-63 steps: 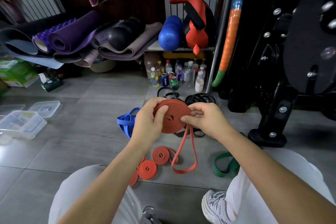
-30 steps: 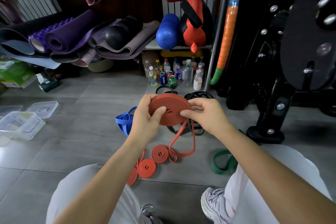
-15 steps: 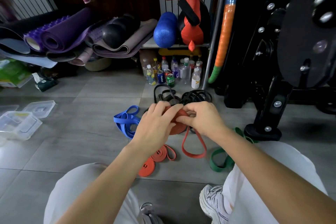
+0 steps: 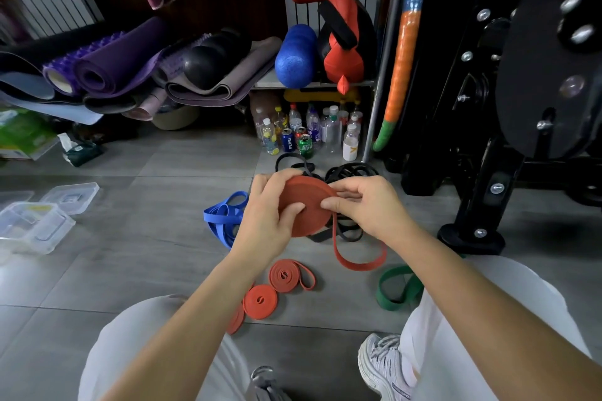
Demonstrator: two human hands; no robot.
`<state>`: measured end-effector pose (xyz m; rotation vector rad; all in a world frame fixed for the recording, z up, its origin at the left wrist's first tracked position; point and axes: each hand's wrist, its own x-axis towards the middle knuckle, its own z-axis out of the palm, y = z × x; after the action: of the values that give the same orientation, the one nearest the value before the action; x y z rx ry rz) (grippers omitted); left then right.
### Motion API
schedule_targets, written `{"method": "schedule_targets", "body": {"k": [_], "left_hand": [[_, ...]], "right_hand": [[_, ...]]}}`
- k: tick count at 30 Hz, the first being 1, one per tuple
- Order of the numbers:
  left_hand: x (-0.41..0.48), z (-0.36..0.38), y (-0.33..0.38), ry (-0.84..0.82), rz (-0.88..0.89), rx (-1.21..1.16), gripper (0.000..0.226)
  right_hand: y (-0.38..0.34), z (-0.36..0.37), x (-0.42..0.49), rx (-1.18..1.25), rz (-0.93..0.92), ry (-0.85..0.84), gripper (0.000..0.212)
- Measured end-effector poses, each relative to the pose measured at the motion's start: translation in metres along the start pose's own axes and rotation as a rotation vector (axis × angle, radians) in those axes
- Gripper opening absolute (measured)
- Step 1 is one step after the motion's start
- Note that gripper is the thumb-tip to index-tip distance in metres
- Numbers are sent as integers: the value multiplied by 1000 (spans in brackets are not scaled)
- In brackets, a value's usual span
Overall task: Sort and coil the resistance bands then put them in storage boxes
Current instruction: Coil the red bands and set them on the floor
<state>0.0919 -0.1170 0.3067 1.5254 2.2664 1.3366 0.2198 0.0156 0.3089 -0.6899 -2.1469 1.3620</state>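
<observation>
A large orange coil of resistance band point(image 4: 309, 205) is held above the floor between both hands. My left hand point(image 4: 268, 215) grips its left side, thumb across the face. My right hand point(image 4: 368, 205) pinches the right edge, where the band's loose tail point(image 4: 358, 262) hangs in a loop to the floor. Three smaller orange coils point(image 4: 260, 301) lie on the tiles below. A blue band pile point(image 4: 223, 216) lies to the left, black bands point(image 4: 350, 172) behind the hands, a green band point(image 4: 395, 290) by my right knee.
Clear plastic storage boxes point(image 4: 35, 225) and a lid point(image 4: 70, 197) sit at the far left. Bottles and cans point(image 4: 308, 135) stand under a shelf behind. Rolled mats point(image 4: 114, 68) pile at the back left. A black machine base point(image 4: 472, 238) stands to the right.
The coil, tipped down and partly hidden by my hands half a second ago, is turned face-up again. Over two seconds the hanging tail has grown shorter as the coil grew.
</observation>
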Motion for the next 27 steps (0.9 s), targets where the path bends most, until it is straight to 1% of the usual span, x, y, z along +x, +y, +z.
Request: {"method": "schedule_targets", "body": {"k": [5, 7, 9, 11, 13, 14, 15, 17, 18, 19, 20, 22, 24, 27], "left_hand": [[3, -2, 4, 89, -42, -135, 52], [4, -4, 4, 119, -97, -203, 52], [4, -3, 4, 105, -148, -237, 49], [3, 0, 2, 77, -172, -221, 42], [2, 3, -1, 50, -197, -127, 39], [1, 3, -2, 38, -192, -50, 44], [-1, 3, -2, 24, -150, 47, 55], [-4, 4, -3, -28, 39, 274, 73], [-5, 5, -2, -66, 132, 366, 73], [-6, 6, -2, -107, 181, 418, 67], [-6, 6, -1, -144, 182, 422, 58], [-5, 6, -1, -182, 127, 330, 44], [-5, 6, -3, -176, 100, 239, 39], [-4, 7, -3, -99, 44, 107, 36]], "right_hand": [[-2, 0, 0, 59, 12, -2, 26], [-3, 0, 0, 61, 27, -2, 25], [-3, 1, -1, 30, 27, 3, 22], [-3, 2, -2, -17, 9, 16, 21], [-2, 2, -3, -70, -5, 34, 20], [-1, 2, -3, -103, -14, 37, 18], [-1, 3, -3, -145, -23, 32, 17], [0, 4, -4, -230, -33, 3, 19], [1, 4, -4, -257, -35, -11, 21], [1, 5, -5, -273, -39, -22, 21], [1, 5, -5, -284, -44, -30, 21], [0, 4, -5, -298, -45, -46, 20], [0, 3, -5, -266, -29, -56, 19], [1, -1, -2, -208, -4, -34, 19]]}}
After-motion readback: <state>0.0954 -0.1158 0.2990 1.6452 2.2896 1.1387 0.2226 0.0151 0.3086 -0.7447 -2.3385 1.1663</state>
